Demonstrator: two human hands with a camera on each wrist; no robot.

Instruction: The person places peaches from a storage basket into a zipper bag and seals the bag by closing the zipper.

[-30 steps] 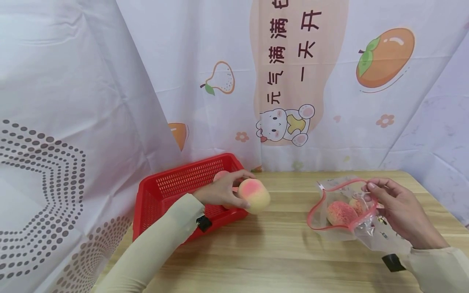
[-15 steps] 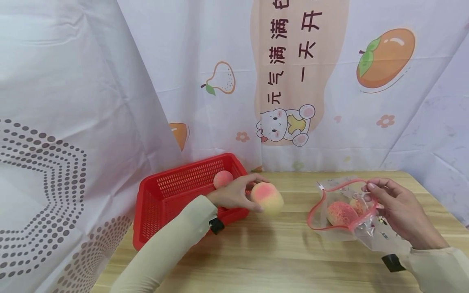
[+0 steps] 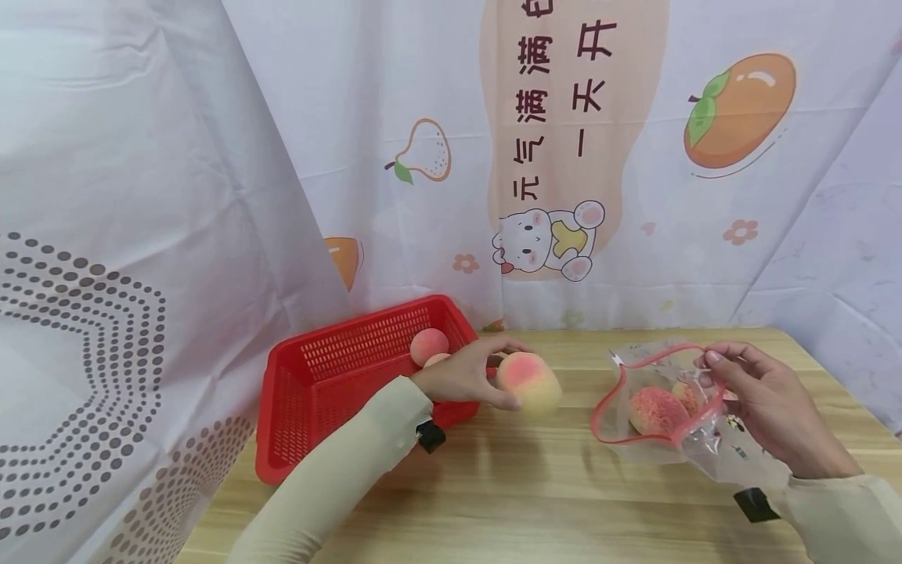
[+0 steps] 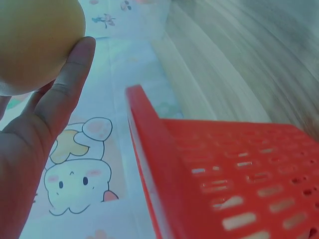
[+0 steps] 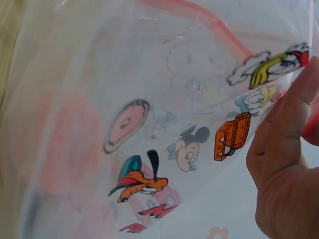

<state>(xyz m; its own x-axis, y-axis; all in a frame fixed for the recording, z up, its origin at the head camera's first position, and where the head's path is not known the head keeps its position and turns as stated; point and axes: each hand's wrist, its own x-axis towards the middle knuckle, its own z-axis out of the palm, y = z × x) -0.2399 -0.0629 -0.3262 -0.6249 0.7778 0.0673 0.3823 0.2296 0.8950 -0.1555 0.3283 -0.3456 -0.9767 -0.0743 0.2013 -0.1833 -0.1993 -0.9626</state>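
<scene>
1. Since the frame half a second ago, the left hand is carrying its peach a little further right, past the end of the red basket.
2. Its grip is pinching that peach between thumb and fingers, above the desk and between basket and bag.
3. Meanwhile, the right hand is staying put, its grip pinching the red rim of the clear bag, whose mouth is gaping.
4. Two peaches are showing inside the bag, one nearer and one behind.
5. In the basket, a pink peach is lying at the right end, and a paler one is now peeping out behind the left wrist.
6. By my judgement, this shift is narrowing the gap to the bag, though the held peach is not yet reaching it.
</scene>
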